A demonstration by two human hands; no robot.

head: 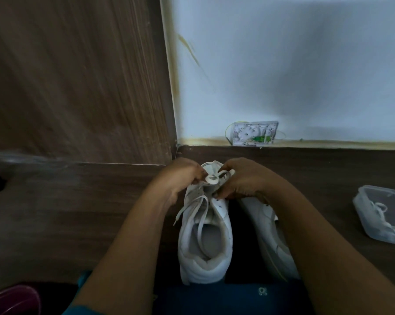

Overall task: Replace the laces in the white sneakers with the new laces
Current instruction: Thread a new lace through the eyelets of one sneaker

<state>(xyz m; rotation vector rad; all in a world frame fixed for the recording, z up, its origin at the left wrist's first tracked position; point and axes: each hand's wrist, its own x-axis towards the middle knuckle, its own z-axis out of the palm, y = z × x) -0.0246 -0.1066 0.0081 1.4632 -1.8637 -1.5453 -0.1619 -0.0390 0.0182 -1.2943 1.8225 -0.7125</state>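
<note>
The right forearm [317, 235] hides most of the second sneaker [271, 246]; the left grip [182, 176] and right grip [242, 178] cover the toe of the near sneaker [205, 264], and which of the laces [212, 178] each pinches is too small to tell. The picture's right edge cuts off the clear box [373, 233]

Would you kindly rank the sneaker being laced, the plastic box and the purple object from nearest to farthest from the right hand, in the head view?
1. Sneaker being laced: gripped by the right hand at its front.
2. Plastic box: on the floor to the right.
3. Purple object: bottom-left corner.
</note>
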